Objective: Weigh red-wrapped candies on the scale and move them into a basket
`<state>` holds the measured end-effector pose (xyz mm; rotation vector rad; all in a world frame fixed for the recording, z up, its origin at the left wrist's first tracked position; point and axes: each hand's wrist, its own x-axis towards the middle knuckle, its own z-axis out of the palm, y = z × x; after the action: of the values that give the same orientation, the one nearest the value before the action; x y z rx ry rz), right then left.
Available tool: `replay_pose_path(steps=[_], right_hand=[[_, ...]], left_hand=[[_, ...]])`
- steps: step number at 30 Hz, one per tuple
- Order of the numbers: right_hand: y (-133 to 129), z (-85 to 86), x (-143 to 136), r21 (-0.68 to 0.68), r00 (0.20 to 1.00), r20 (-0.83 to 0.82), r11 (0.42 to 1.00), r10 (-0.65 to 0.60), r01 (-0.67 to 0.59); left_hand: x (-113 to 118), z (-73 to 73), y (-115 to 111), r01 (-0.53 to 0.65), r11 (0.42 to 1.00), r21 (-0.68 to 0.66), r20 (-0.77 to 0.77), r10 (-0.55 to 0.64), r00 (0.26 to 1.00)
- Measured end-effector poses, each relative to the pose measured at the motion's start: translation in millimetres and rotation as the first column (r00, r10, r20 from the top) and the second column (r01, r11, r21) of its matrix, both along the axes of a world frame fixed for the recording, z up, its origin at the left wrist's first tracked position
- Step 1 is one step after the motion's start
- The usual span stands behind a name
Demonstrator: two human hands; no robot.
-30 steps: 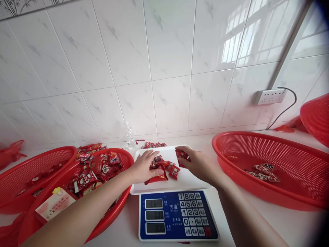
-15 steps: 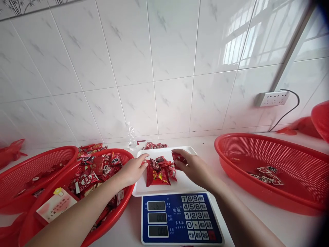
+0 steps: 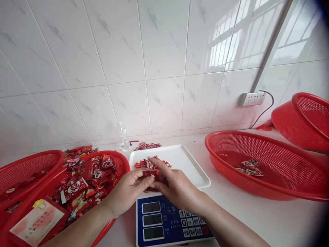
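My left hand (image 3: 128, 188) and my right hand (image 3: 172, 181) meet over the front edge of a white tray (image 3: 192, 164). Between the fingers of both is a red candy packet (image 3: 149, 173), partly covered by them. Several more red wrapped candies (image 3: 148, 164) lie on the tray just behind my fingers. Below my hands is the blue keypad panel of a scale (image 3: 167, 223), its upper right part hidden by my right hand and forearm.
A red basket (image 3: 123, 164) heaped with candies, holding a card (image 3: 38, 223), stands left; another red basket (image 3: 33, 157) is beyond it. Right are a large red basket (image 3: 257, 188) with a few packets and another basket (image 3: 290, 120). A clear bottle (image 3: 123, 137) stands by the wall.
My hands have come together toward the front of the tray; my right hand moved left, and my left now grips a packet too. The candies on the tray sit farther left in it. The view shifted right.
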<state>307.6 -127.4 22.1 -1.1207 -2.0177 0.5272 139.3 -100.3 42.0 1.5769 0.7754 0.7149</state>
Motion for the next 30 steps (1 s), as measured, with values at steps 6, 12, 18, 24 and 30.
replay_pose_path(steps=[6, 12, 18, 24, 30], right_hand=[[19.8, -0.3, 35.8, -0.007, 0.929, 0.251, 0.959, -0.272, 0.283], [28.3, -14.7, 31.7, -0.044, 0.869, 0.469, 0.978, -0.158, 0.202], [37.1, -17.2, 30.1, 0.038, 0.905, 0.292, 0.950, -0.308, 0.311], [25.1, 4.6, 5.8, 0.036, 0.949, -0.194, 0.965, -0.249, 0.260], [20.8, 13.2, -20.2, 0.078, 0.979, -0.199, 0.995, -0.051, 0.067]], left_hand=[[-20.2, 6.9, 24.1, -0.278, 0.931, -0.235, 0.289, 0.340, 0.895], [-34.0, 3.9, 38.6, -0.340, 0.821, -0.459, 0.358, 0.521, 0.775], [-34.5, 1.7, 35.1, -0.240, 0.864, -0.442, 0.332, 0.406, 0.852], [-22.3, 2.3, 24.7, -0.101, 0.893, -0.438, 0.257, 0.232, 0.938], [-19.9, 5.4, 16.6, -0.075, 0.934, -0.349, 0.234, 0.164, 0.958]])
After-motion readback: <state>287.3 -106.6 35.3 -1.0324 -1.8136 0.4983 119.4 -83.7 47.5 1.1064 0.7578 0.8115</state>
